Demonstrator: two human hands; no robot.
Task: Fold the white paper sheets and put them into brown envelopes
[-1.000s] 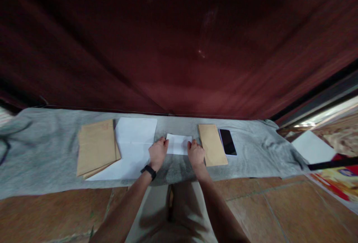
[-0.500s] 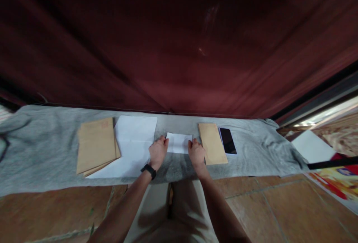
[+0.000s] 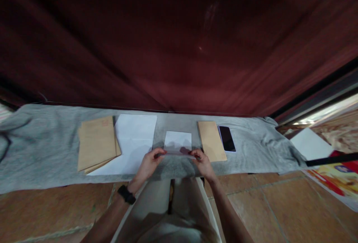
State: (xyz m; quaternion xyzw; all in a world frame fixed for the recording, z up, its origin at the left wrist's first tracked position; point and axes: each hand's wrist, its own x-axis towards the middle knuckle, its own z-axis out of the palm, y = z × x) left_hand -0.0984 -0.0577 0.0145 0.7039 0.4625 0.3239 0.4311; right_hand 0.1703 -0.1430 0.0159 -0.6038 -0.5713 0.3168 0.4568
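Observation:
A small folded sheet of white paper [image 3: 178, 138] lies on the grey cloth in front of me, its near edge lifted a little. My left hand [image 3: 149, 161] pinches that edge at its left corner between thumb and fingers. At the right corner my right hand [image 3: 201, 161] grips the same edge in a like pinch. A stack of brown envelopes [image 3: 96, 144] sits to the left, partly over larger white sheets [image 3: 137, 138]. Just right of my right hand rests a single brown envelope [image 3: 213, 142], with a phone [image 3: 227, 138] beside it.
The grey cloth [image 3: 257, 146] covers a long, narrow surface. Behind it rises a dark red panel [image 3: 179, 67]. A tiled floor [image 3: 291, 194] shows below, and at the far right are a white sheet [image 3: 311, 144] and a colourful printed package [image 3: 339, 181].
Both hands have drawn back toward me from the paper's sides to its near corners. The near edge of the paper is now raised, and more of its far part shows.

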